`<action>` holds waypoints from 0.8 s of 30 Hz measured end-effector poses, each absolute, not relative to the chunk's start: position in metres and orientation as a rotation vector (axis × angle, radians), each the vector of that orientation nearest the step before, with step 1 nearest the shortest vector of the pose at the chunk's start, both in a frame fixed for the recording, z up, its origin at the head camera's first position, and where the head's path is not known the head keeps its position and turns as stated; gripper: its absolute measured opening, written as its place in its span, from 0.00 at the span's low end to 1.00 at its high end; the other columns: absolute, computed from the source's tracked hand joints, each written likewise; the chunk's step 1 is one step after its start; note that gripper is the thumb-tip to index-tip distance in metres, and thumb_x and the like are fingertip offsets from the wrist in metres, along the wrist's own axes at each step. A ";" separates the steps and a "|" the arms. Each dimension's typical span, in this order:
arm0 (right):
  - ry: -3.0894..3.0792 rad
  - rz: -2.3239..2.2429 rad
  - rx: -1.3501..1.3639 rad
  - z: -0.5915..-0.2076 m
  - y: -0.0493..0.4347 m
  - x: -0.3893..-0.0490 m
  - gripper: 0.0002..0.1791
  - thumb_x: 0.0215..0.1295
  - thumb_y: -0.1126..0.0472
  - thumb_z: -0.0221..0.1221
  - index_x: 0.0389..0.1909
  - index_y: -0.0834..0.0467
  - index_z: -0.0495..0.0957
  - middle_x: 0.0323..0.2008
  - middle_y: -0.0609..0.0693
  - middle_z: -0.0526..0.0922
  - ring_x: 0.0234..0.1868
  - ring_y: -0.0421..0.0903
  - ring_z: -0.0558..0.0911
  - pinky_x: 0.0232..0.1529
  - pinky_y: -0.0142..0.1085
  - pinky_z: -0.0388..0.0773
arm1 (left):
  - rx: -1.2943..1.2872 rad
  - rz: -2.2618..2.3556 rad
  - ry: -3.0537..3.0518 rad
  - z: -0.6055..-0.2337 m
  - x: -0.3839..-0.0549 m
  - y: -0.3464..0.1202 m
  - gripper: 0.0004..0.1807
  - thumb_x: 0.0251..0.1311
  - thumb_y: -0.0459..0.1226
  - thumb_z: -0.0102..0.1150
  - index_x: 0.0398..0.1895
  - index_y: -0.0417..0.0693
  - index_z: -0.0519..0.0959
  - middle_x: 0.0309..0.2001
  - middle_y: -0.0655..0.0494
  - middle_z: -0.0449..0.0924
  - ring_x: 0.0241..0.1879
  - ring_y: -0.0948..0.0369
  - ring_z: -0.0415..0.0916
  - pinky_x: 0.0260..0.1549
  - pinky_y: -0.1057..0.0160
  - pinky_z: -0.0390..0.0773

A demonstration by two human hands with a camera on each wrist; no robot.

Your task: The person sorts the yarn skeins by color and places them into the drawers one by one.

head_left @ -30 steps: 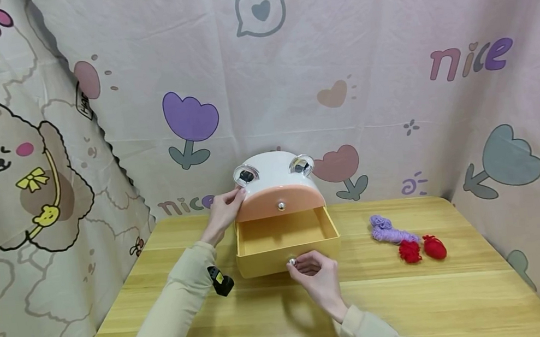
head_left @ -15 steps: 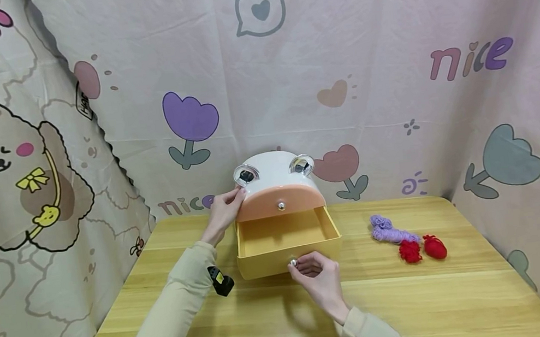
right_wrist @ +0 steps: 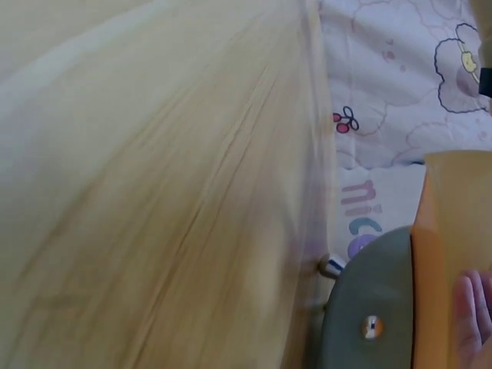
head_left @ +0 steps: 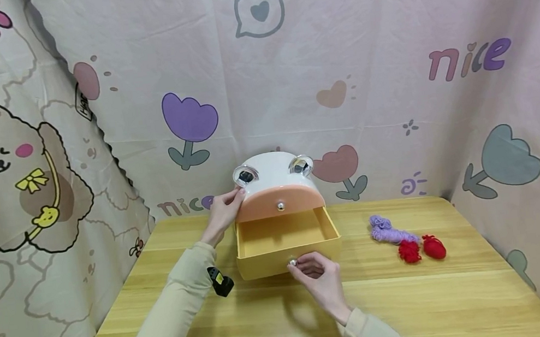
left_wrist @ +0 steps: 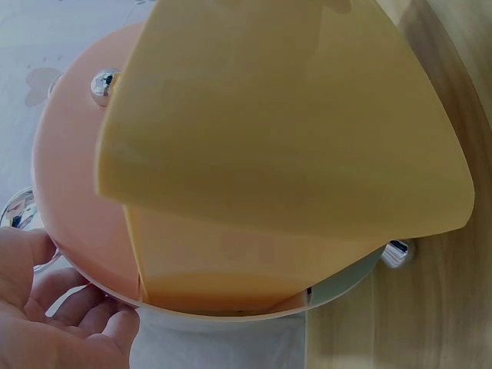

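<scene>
A frog-faced drawer box [head_left: 272, 171] stands at the back middle of the table, white on top with two shiny eyes and a peach upper front [head_left: 264, 206]. Its yellow drawer [head_left: 260, 265] is pulled out toward me, the bare bottom showing. My right hand [head_left: 323, 284] pinches the drawer's silver knob [head_left: 293, 263] between thumb and fingertips; only some fingers of it show in the right wrist view. At the box's left edge, my left hand [head_left: 222, 214] holds the rim below the eye. In the left wrist view its bent fingers [left_wrist: 77, 304] lie along that rim.
Right of the box lie a purple yarn skein [head_left: 391, 231] and two red yarn bundles [head_left: 410, 251]. A grey-green lower front [right_wrist: 377, 296] with its own knob sits under the drawer. Patterned curtains [head_left: 360, 43] hang behind and beside the wooden table [head_left: 413, 307].
The drawer and the right hand on its knob have shifted very slightly toward the person since a second ago. The left hand keeps its place on the box.
</scene>
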State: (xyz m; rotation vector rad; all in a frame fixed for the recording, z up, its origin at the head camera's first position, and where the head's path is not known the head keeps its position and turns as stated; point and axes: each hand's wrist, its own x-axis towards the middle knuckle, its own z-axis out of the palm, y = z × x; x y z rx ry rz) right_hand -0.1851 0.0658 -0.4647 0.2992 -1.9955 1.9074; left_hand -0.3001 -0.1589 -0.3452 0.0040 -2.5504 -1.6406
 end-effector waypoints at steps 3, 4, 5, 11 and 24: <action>-1.986 1.909 0.270 -0.466 0.077 -0.186 0.09 0.53 0.67 0.74 0.34 0.62 0.84 0.30 0.60 0.90 0.27 0.35 0.86 0.32 0.29 0.86 | 0.003 -1.637 -2.555 -0.345 -0.300 -0.159 0.30 0.74 0.50 0.52 0.72 0.44 0.69 0.74 0.48 0.67 0.76 0.48 0.62 0.74 0.51 0.64; -1.978 1.904 0.254 -0.466 0.082 -0.186 0.09 0.53 0.67 0.73 0.35 0.62 0.84 0.30 0.60 0.89 0.27 0.35 0.86 0.31 0.29 0.86 | 0.002 -1.635 -2.557 -0.345 -0.300 -0.159 0.30 0.74 0.50 0.52 0.72 0.44 0.69 0.74 0.48 0.67 0.76 0.48 0.62 0.74 0.51 0.64; -1.967 1.899 0.236 -0.467 0.088 -0.186 0.09 0.53 0.68 0.73 0.35 0.63 0.84 0.29 0.59 0.89 0.26 0.36 0.86 0.31 0.29 0.86 | 0.000 -1.636 -2.557 -0.345 -0.299 -0.159 0.30 0.74 0.50 0.52 0.72 0.44 0.69 0.74 0.48 0.67 0.76 0.48 0.62 0.74 0.51 0.64; -1.831 1.853 0.147 -0.473 0.133 -0.194 0.05 0.58 0.75 0.66 0.35 0.72 0.82 0.24 0.45 0.88 0.23 0.37 0.86 0.28 0.30 0.85 | -0.003 -1.643 -2.550 -0.344 -0.299 -0.159 0.30 0.73 0.50 0.52 0.71 0.44 0.69 0.73 0.47 0.67 0.76 0.48 0.62 0.74 0.51 0.64; -1.681 1.573 -0.304 -0.496 0.255 -0.224 0.14 0.57 0.70 0.69 0.41 0.75 0.81 0.24 0.27 0.83 0.26 0.25 0.81 0.32 0.15 0.77 | -0.020 -1.657 -2.538 -0.344 -0.298 -0.160 0.30 0.73 0.49 0.52 0.71 0.43 0.69 0.73 0.45 0.67 0.75 0.47 0.63 0.74 0.50 0.65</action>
